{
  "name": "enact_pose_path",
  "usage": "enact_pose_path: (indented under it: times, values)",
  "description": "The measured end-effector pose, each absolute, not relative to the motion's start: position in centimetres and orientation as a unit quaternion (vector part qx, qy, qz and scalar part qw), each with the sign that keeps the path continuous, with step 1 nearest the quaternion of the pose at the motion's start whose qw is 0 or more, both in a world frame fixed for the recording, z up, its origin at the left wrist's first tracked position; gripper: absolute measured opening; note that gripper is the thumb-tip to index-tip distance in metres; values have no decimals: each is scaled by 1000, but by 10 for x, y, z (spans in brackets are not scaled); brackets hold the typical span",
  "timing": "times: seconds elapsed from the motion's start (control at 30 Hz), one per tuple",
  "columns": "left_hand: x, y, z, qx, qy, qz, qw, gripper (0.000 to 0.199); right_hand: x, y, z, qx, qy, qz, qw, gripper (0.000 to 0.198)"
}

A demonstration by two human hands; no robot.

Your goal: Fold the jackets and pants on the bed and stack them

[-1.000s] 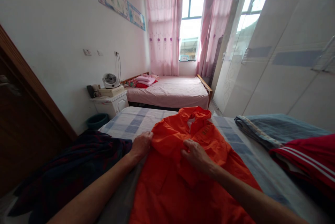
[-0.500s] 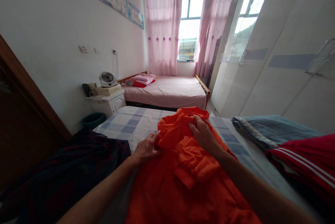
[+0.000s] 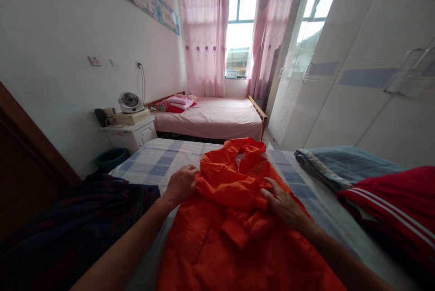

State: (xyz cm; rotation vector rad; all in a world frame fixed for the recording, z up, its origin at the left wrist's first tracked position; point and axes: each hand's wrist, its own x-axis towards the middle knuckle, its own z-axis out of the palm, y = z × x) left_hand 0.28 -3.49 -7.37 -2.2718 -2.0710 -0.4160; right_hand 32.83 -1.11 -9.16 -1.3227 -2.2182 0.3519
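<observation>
An orange jacket [image 3: 204, 232] lies spread on the near bed, its collar pointing away from me and one sleeve folded across its front. Dark lettering shows on the chest below the collar. At the jacket's left shoulder edge, my left hand [image 3: 182, 184] has its fingers curled on the fabric, pinching it. My right hand [image 3: 283, 200] rests at the right side of the chest, by the folded sleeve, with thumb and fingers apart. Its lower fingers are partly hidden.
Dark plaid cloth [image 3: 78, 223] lies at the left. Folded jeans [image 3: 346, 164] and red clothing with white stripes [image 3: 394, 205] lie at the right. Beyond are a pink bed [image 3: 217, 116], a white nightstand [image 3: 141, 134] with a fan [image 3: 131, 101], a bin [image 3: 111, 158] and wardrobes [image 3: 360, 50].
My right hand has come away from the collar and moved down to the right chest, uncovering the lettering. The left hand stays at the shoulder edge, fingers more curled. The view has turned slightly right.
</observation>
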Motion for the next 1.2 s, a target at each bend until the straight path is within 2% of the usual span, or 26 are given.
enact_pose_path:
  times: [0.1, 0.2, 0.33, 0.47, 0.67, 0.77, 0.87, 1.03, 1.13, 1.2]
  values:
    - [19, -8, -80, -786, -601, -145, -17, 35, 312, -18, -82, -517, -784, 198, 283, 43]
    - [21, 15, -97, -792, -589, -152, -45, 39, 307, -20, -74, -489, -788, 210, 309, 43]
    - [6, 38, -108, -773, -603, -185, -68, 37, 321, -15, -89, -472, -808, 240, 259, 42]
    - [-7, 53, -104, -752, -613, -226, -79, 48, 330, -10, -101, -457, -817, 261, 237, 42]
    - [-12, 71, -95, -752, -601, -233, -137, 16, 328, -12, -96, -485, -793, 300, 213, 43]
    - [-16, 78, -83, -728, -618, -255, -153, 23, 330, -17, -95, -504, -785, 280, 228, 44]
    - [-20, 76, -73, -679, -666, -283, -122, 30, 332, -20, -91, -507, -783, 260, 251, 49]
    - [-16, 37, -83, -645, -723, -224, -105, 19, 326, -11, -87, -499, -784, 276, 246, 38]
    - [-11, 11, -93, -655, -725, -175, -122, 10, 316, -4, -94, -508, -776, 289, 238, 41]
    - [-8, 2, -93, -648, -737, -158, -110, 18, 309, -1, -98, -493, -789, 287, 227, 41]
